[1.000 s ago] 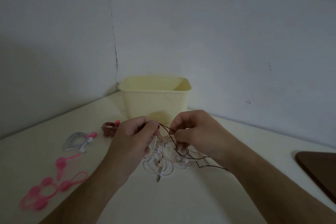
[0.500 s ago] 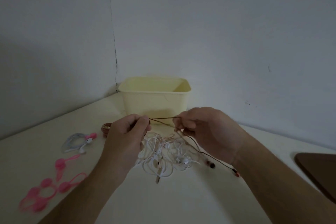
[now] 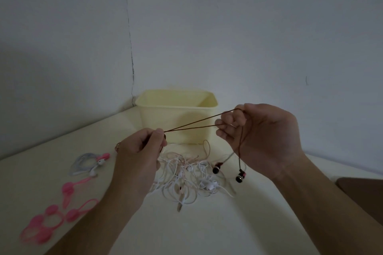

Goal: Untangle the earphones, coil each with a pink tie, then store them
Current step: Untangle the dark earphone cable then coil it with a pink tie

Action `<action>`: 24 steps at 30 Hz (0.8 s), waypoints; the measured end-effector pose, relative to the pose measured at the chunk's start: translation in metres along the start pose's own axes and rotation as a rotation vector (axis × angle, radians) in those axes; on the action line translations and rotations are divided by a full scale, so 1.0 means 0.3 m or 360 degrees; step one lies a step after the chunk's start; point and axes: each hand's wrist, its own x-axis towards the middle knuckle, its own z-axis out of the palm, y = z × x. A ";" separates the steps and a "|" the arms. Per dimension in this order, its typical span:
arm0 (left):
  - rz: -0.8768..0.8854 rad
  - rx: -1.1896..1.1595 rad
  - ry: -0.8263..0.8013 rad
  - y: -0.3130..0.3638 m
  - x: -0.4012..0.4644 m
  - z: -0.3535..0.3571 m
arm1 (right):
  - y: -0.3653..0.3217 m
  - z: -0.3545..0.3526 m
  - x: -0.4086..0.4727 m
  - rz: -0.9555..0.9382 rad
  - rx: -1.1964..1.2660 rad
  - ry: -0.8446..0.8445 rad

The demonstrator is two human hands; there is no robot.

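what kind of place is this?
Probably a plain indoor tabletop set in a room corner: bare walls meeting behind a cream table, with a yellow bin and tangled earphones on it.

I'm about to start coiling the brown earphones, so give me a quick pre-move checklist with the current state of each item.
1. Brown earphones held at both ends: ok. Left hand pinches one end, right hand grips the other.
2. Cord between the hands free of knots: ok, two taut strands.
3. Earbuds clear of the white tangle: cannot tell; they hang by its edge.
4. Plug end free: cannot tell, hidden in the left hand.
5. Spare pink ties at hand: ok, lying on the table by the left arm.
6. Yellow bin open for storing: ok.
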 end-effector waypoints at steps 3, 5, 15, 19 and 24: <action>0.0001 -0.0070 0.0039 0.004 0.003 -0.003 | -0.011 0.002 -0.006 -0.0051 0.0082 -0.0003; -0.0028 -0.0118 0.0062 0.007 0.006 -0.004 | -0.021 0.006 -0.014 -0.0068 0.0056 0.0058; -0.0063 -0.0240 0.0102 0.008 0.024 -0.018 | -0.039 -0.023 -0.012 0.0003 0.0229 -0.0288; -0.0070 -0.0269 0.0153 0.008 0.036 -0.028 | -0.056 -0.037 -0.014 0.0085 0.0047 -0.0237; -0.0039 -0.0237 0.0207 0.001 0.043 -0.037 | -0.073 0.002 -0.025 0.0277 -0.0380 0.0001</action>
